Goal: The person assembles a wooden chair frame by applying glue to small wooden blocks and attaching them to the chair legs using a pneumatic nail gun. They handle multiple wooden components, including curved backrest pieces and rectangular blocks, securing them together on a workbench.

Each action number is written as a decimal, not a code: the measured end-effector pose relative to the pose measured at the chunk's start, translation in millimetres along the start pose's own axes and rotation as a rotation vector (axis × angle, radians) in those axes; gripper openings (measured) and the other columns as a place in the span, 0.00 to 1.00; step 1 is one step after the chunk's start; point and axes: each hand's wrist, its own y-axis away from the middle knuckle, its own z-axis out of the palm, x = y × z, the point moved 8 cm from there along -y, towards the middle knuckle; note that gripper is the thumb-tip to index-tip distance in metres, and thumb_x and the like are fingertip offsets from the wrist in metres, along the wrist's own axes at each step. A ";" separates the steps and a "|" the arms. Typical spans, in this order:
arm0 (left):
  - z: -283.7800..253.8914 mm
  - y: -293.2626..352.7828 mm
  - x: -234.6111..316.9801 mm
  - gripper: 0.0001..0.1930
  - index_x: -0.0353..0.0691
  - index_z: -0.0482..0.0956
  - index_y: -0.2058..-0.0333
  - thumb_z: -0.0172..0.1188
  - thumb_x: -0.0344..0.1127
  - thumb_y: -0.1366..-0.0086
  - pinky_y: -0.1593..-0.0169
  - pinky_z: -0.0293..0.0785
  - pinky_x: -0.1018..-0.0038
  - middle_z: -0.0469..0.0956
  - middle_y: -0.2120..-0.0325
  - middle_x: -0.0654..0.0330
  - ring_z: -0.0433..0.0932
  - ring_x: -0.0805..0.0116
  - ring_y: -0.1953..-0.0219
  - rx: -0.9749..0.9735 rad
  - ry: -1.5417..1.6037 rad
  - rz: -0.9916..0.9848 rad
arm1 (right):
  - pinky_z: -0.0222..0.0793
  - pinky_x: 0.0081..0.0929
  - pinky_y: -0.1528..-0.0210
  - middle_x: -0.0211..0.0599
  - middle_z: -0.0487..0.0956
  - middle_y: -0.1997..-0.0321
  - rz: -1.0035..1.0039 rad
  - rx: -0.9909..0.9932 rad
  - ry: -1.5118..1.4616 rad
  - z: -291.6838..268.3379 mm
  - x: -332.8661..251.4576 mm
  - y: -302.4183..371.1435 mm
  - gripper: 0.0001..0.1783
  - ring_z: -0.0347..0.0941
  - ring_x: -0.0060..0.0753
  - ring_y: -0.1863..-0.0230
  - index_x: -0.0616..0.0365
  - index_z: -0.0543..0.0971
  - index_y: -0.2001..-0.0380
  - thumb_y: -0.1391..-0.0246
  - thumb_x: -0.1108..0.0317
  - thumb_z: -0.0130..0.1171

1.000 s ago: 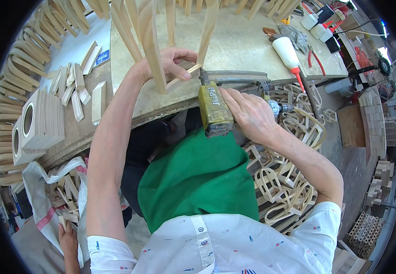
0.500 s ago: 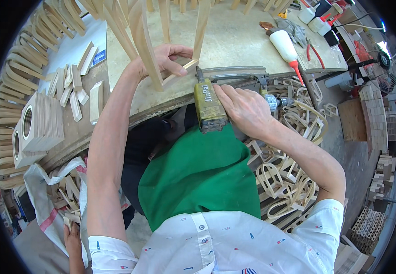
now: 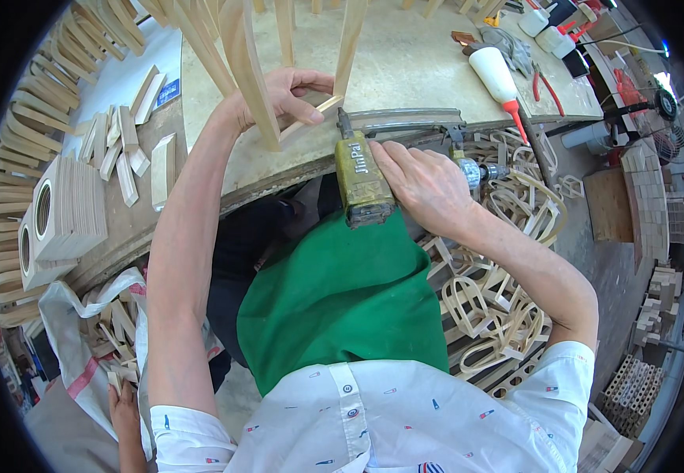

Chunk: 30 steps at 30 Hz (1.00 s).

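My left hand [image 3: 283, 98] reaches behind a pale upright wooden leg [image 3: 249, 87], fingers curled and thumb pressed on a small wooden crosspiece [image 3: 310, 118]. That strip spans from this leg to a second leg [image 3: 350, 47] on the right. In my right hand [image 3: 429, 185] is a worn yellow-green nail gun [image 3: 362, 177], gripped with the fingers wrapped round it. Its nose points away from me, close to the end of the crosspiece at the second leg; contact there cannot be made out.
Loose wooden blocks [image 3: 125, 142] and stacked boards with round holes [image 3: 66, 213] occupy the bench's left. A white glue bottle [image 3: 488, 71] and red-handled pliers [image 3: 547, 88] lie at right. Bent wood frames [image 3: 476, 307] fill the space below. Another person's hand [image 3: 125, 402] touches wood by a sack.
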 end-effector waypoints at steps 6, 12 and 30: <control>-2.1 -0.9 0.2 0.36 0.36 0.70 0.43 0.71 0.31 0.54 0.42 0.62 0.77 0.74 0.50 0.61 0.71 0.73 0.49 0.006 -0.035 -0.008 | 0.72 0.27 0.69 0.37 0.72 0.68 0.036 -0.047 -0.046 2.1 3.9 -0.6 0.25 0.75 0.33 0.70 0.68 0.70 0.51 0.56 0.71 0.54; -1.6 -1.3 -2.2 0.36 0.37 0.66 0.40 0.69 0.29 0.50 0.38 0.60 0.75 0.71 0.46 0.58 0.69 0.71 0.44 -0.006 0.020 -0.019 | 0.73 0.40 0.57 0.46 0.74 0.57 0.317 0.068 -0.467 -54.2 57.5 -10.9 0.26 0.75 0.53 0.60 0.62 0.73 0.56 0.64 0.76 0.65; -56.6 162.1 -8.2 0.23 0.31 0.71 0.47 0.60 0.28 0.42 0.49 0.73 0.72 0.77 0.54 0.53 0.76 0.67 0.53 1.025 -0.227 0.072 | 0.72 0.27 0.77 0.41 0.76 0.74 1.110 -0.003 -1.308 87.3 230.5 -2.5 0.22 0.75 0.29 0.79 0.70 0.75 0.69 0.45 0.56 0.62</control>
